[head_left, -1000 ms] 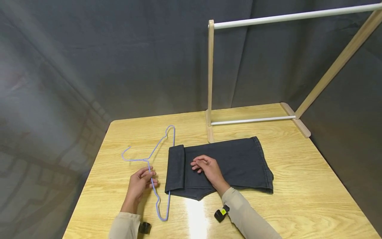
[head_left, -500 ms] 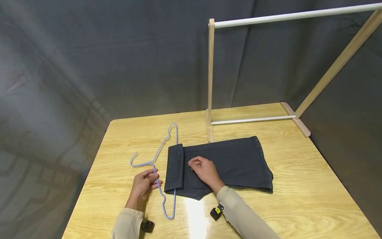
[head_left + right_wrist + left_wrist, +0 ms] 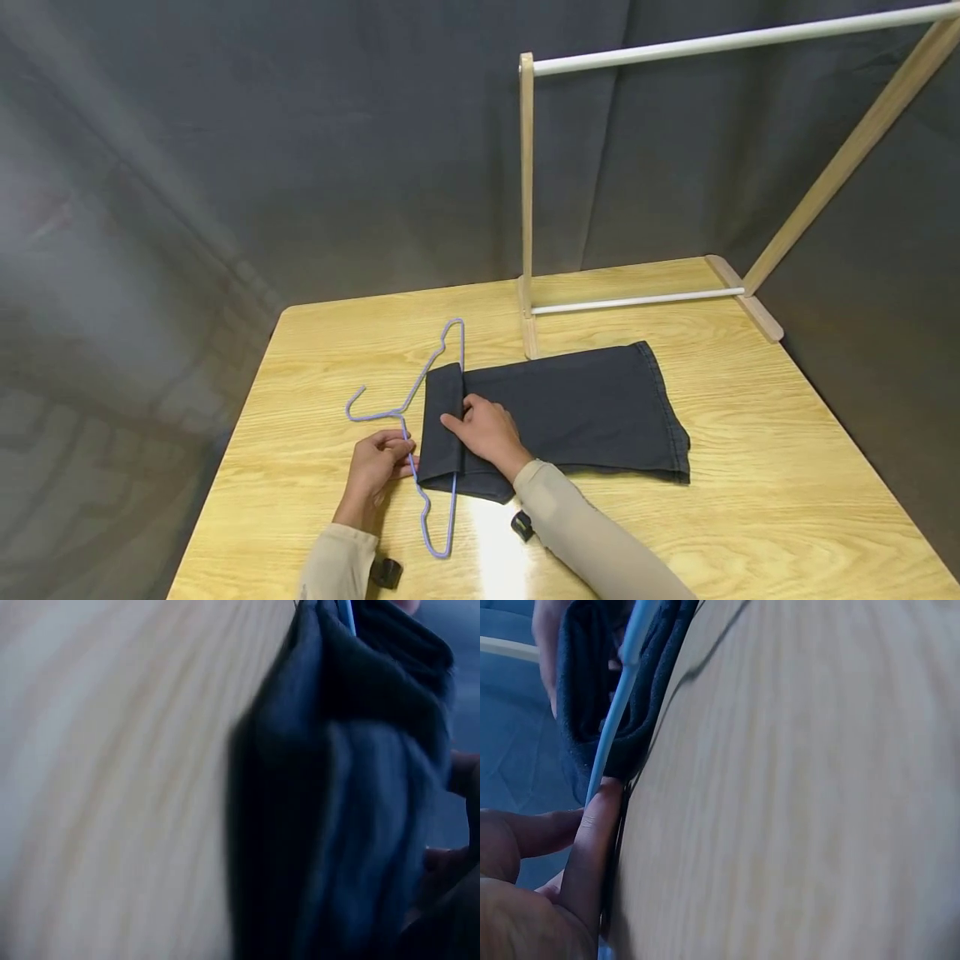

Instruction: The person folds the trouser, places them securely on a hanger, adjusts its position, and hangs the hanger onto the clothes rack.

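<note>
Dark trousers (image 3: 581,408) lie folded flat on the table, their left end turned over the bottom bar of a thin lilac hanger (image 3: 378,415). My left hand (image 3: 373,467) pinches the hanger's lower arm between thumb and fingers, just left of the turned-over flap (image 3: 442,425). In the left wrist view the hanger wire (image 3: 615,712) runs from those fingers past the rolled cloth (image 3: 574,712). My right hand (image 3: 489,431) is over the flap's right edge, thumb stretched out on the flap. The right wrist view shows the layered cloth (image 3: 367,817) close up, its fingers partly cut off.
A garment rack with wooden posts (image 3: 527,183) and a white top rail (image 3: 712,42) stands at the back right, its foot (image 3: 529,337) near the trousers. The wooden table (image 3: 315,333) ends at a dark curtain (image 3: 390,167) behind.
My left hand has slid the hanger to the right, so its bottom bar sits nearer the flap's right edge. My right hand has moved left from the trousers' middle onto the flap edge.
</note>
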The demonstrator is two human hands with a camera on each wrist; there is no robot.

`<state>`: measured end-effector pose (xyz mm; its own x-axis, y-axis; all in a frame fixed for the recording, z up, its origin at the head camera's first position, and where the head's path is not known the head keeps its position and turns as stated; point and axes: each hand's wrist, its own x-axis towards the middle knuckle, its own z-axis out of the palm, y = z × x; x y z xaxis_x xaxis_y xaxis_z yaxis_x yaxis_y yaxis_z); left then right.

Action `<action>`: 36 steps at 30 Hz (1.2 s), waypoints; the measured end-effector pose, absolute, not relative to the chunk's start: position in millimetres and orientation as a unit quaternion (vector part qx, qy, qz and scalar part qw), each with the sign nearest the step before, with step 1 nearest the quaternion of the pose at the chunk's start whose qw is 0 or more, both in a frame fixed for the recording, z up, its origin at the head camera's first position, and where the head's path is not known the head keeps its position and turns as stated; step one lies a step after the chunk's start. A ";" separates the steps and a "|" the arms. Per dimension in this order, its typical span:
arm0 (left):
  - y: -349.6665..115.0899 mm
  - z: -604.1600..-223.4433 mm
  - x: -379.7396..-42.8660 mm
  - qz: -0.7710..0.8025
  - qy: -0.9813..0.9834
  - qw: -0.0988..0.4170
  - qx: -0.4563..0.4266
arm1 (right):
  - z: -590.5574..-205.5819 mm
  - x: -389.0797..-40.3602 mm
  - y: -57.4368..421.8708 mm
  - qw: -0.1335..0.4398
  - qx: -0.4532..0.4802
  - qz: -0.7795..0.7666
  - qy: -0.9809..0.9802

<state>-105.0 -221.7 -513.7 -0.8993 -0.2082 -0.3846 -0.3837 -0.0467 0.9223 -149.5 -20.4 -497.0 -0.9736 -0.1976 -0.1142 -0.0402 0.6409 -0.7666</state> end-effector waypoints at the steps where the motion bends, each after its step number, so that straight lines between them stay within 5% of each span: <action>1: -220.2 -514.5 -104.9 0.691 0.688 0.064 -0.213 | -496.7 -149.4 -22.1 0.089 -0.064 -0.417 0.902; 18: -214.1 -514.4 -108.8 0.698 0.678 0.060 -0.223 | -454.3 -144.4 20.8 0.059 -0.079 -0.547 0.831; 26: -221.3 -509.5 -103.4 0.675 0.702 0.066 -0.216 | -476.2 -142.4 67.3 0.111 0.010 -0.503 0.857; 36: -216.6 -508.2 -102.5 0.685 0.697 0.081 -0.195 | -491.1 -145.0 78.6 0.115 0.001 -0.420 0.900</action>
